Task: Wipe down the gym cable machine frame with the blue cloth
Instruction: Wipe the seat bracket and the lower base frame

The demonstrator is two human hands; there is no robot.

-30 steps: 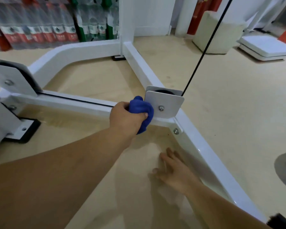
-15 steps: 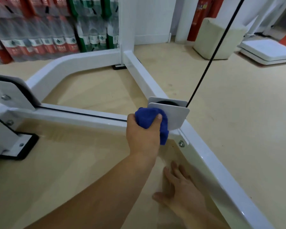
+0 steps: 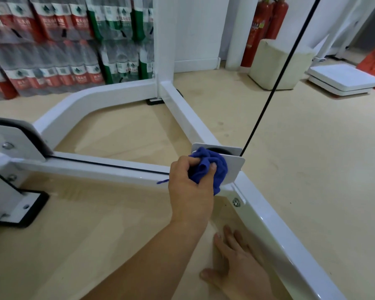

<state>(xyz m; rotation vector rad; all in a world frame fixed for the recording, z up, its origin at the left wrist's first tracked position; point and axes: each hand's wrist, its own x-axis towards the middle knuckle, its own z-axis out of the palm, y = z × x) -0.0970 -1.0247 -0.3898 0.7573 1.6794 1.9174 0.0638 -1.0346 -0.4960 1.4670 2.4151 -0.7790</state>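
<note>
Head: left hand (image 3: 191, 191) grips blue cloth (image 3: 215, 167) against frame (image 3: 188, 120); right hand (image 3: 240, 269) flat on floor (image 3: 312, 169); bottle labels (image 3: 78, 70) illegible.

The left hand (image 3: 191, 191) reaches forward on a bare, outstretched left forearm (image 3: 147, 258), back of the hand up. It grips a bunched blue fabric cloth (image 3: 217, 169): the thumb (image 3: 212, 167) presses onto the wad from the near side and the curled fingers (image 3: 187, 162) clamp it from the left. Below the grip and slightly to its right, the right hand (image 3: 238, 265) lies palm down on the pale smooth floor (image 3: 117, 234). Its fingers are straight, pointing toward the grip, and its thumb is spread out to the left.
</note>
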